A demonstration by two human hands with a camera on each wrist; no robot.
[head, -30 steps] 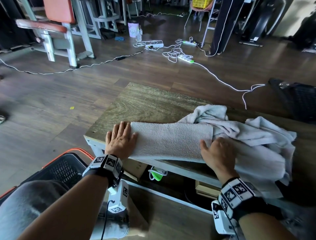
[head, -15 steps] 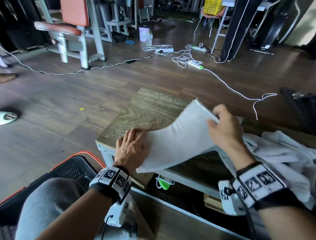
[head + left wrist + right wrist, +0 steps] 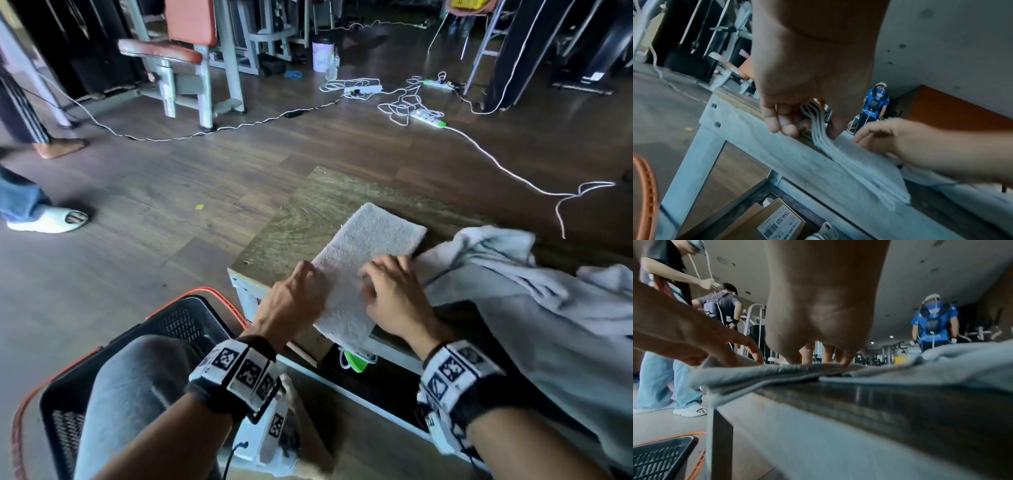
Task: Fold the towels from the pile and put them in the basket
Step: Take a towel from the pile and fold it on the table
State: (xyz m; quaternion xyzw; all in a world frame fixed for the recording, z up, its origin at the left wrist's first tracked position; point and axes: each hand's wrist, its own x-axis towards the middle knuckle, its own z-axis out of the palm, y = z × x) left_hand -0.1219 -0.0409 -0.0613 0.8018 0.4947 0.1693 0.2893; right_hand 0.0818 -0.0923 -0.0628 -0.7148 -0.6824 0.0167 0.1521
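Head view: the folded towel (image 3: 363,260) lies at the desk (image 3: 308,212) corner, nearest the basket (image 3: 191,318). The left hand (image 3: 291,305) pinches its stacked edge — probably to lift it — while the right hand (image 3: 394,294) presses on top with bent fingers, steadying the layers.

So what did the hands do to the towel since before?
The right hand lifted the towel's right end and folded it leftward over the rest, so the long strip became a thick short rectangle. That hand now presses on top, and the left hand pinches the left edge instead of lying flat. The pile stayed on the table, and the basket on the floor.
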